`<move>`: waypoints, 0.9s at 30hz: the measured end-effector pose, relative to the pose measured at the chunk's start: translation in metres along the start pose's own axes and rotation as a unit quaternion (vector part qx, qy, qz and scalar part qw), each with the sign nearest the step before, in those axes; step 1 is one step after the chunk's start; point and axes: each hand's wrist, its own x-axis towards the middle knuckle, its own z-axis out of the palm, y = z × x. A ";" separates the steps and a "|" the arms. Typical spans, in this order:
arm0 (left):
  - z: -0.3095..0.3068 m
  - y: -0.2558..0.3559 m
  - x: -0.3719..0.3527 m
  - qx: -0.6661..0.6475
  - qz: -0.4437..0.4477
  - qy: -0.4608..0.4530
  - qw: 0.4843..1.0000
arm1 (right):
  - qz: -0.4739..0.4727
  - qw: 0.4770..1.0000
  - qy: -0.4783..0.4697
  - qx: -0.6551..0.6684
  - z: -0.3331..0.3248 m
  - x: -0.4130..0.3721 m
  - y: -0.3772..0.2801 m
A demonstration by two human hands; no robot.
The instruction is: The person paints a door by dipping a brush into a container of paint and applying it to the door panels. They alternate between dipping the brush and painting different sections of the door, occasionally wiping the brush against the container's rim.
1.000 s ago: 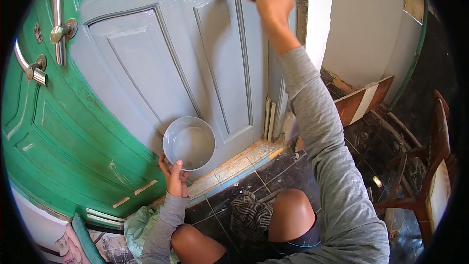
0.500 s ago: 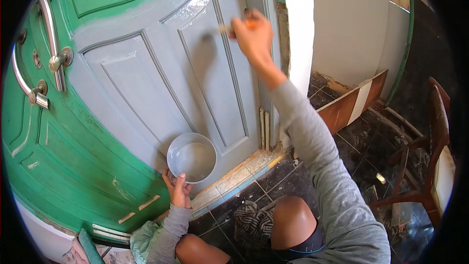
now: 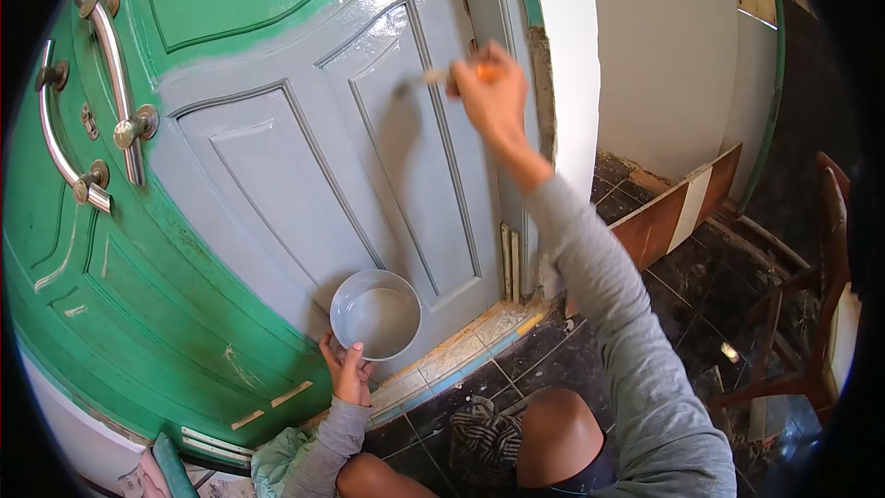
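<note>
My right hand [image 3: 493,97] is closed round the orange handle of a paintbrush [image 3: 433,78]. The bristles are at the grey-painted panel of the door [image 3: 258,166], in its upper right part; whether they touch it is hard to tell. Low in front of the door, my left hand [image 3: 350,371] grips the rim of a round translucent tub [image 3: 376,315] with grey paint inside, thumb over the edge. Green paint covers the door's top and the part to the left.
Two curved metal handles [image 3: 115,65] stand out at the left. A striped cloth [image 3: 484,433] lies on dark floor tiles by my knee. To the right are a brown board [image 3: 659,221] on edge and a wooden chair [image 3: 830,267]. A pale doorsill [image 3: 452,355] runs below the door.
The whole view has shifted, so the door, tub and hands appear lower and further right. My right hand still holds the brush at nearly the same panel spot.
</note>
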 end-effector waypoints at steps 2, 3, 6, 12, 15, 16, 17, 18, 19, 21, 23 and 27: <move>-0.001 0.002 0.001 0.003 0.003 0.008 1.000 | -0.029 0.996 0.030 0.075 0.014 0.034 -0.028; 0.000 0.003 0.000 -0.002 0.009 0.008 1.000 | -0.010 0.994 0.039 0.100 0.015 0.036 -0.025; 0.005 0.005 -0.001 -0.013 0.011 0.009 1.000 | 0.053 0.991 0.039 0.118 0.010 0.018 0.012; 0.005 -0.002 0.000 0.007 0.007 0.002 1.000 | 0.149 0.989 0.003 -0.011 -0.034 -0.035 0.040; 0.003 -0.001 0.003 0.026 0.001 0.011 1.000 | 0.029 0.993 0.045 0.102 -0.010 0.016 -0.008; 0.002 -0.002 0.003 0.031 -0.002 0.020 0.999 | 0.032 0.995 0.042 0.087 0.000 0.031 -0.022; 0.002 -0.003 0.004 0.026 -0.001 0.020 0.999 | 0.036 0.996 0.039 0.073 0.007 0.044 -0.029; 0.002 -0.004 0.004 0.021 0.000 0.020 1.000 | 0.027 0.995 0.049 0.078 0.011 0.056 -0.027; 0.002 -0.004 0.005 0.016 0.002 0.021 1.000 | 0.018 0.994 0.060 0.084 0.015 0.066 -0.030; 0.004 -0.004 0.006 0.024 0.001 0.019 1.000 | 0.004 0.990 0.094 0.104 0.014 0.067 -0.029; 0.006 -0.005 0.003 0.035 -0.007 0.015 0.999 | 0.003 0.991 0.059 0.122 -0.006 0.042 -0.034; 0.007 -0.006 -0.003 0.067 -0.001 -0.004 0.998 | 0.080 0.971 -0.197 0.108 -0.072 -0.047 -0.040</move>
